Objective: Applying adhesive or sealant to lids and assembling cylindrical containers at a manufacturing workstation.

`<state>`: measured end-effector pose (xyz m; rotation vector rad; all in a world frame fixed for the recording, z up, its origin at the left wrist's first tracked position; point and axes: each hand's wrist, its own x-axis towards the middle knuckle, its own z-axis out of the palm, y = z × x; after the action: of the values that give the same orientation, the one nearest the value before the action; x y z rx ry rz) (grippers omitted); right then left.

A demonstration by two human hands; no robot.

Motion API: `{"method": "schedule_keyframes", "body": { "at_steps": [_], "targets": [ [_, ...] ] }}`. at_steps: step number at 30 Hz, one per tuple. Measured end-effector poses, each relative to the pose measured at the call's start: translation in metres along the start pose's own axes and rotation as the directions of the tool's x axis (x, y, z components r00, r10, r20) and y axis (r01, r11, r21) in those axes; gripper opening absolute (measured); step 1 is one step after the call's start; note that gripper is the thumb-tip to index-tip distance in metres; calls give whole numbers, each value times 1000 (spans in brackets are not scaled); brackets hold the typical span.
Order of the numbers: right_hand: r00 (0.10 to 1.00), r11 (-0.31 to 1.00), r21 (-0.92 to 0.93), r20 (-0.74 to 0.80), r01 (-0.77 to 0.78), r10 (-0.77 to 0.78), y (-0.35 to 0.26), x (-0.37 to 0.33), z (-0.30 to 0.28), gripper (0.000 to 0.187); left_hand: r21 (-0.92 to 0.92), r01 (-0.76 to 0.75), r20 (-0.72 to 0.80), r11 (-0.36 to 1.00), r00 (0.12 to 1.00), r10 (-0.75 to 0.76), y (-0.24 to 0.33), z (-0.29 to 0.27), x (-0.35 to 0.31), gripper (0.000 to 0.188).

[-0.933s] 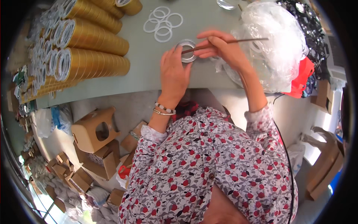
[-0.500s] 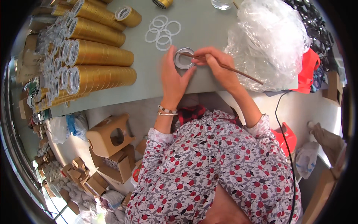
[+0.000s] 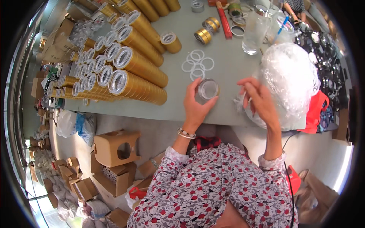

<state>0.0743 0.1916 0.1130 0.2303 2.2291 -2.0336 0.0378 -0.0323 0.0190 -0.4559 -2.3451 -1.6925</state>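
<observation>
My left hand (image 3: 197,102) is closed around a round, clear-centred cap with a silvery rim (image 3: 208,89), held just above the table near its front edge. Several thin white rings (image 3: 205,64) lie flat beyond that hand, some overlapping. To the right, my right hand (image 3: 259,99) hovers by a heap of clear plastic film (image 3: 291,70). Its fingers are apart and partly bent, and I see nothing between them. A crumpled edge of film shows below its fingertips.
Long stacks of gold ring-shaped pieces (image 3: 146,78) fill the table's left side. Loose gold rings (image 3: 203,36), a red stick (image 3: 224,22) and a clear glass jar (image 3: 253,34) stand farther back. A red bag (image 3: 316,110) hangs at right; cardboard boxes (image 3: 116,148) sit below left.
My right hand has moved right, off the round piece, and the thin brown stick it held is out of sight. My left hand keeps the piece. The view has shifted, showing more far table.
</observation>
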Motion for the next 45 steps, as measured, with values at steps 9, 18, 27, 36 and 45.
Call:
{"method": "schedule_keyframes", "body": {
  "at_steps": [9,18,27,36,45],
  "targets": [
    [957,858,500,288,-117,-37,12,49,46,32,-502,-84,-204,861,979,-23,30,16,23,80],
    [583,411,-537,194,736,-789,-55,200,71,17,480,-210,16,852,973,230,-4,23,21,52],
    [501,197,-548,487,813,-715,-60,235,69,20,523,-292,115,800,955,273,2,30,18,29],
    [860,428,-840,84,333,-504,-38,236,-10,45,489,-294,29,821,947,321,2,30,21,17],
    [960,847,-464,28,260,-280,-10,248,-5,34,514,-342,74,786,931,357,-7,21,27,15]
  ]
}}
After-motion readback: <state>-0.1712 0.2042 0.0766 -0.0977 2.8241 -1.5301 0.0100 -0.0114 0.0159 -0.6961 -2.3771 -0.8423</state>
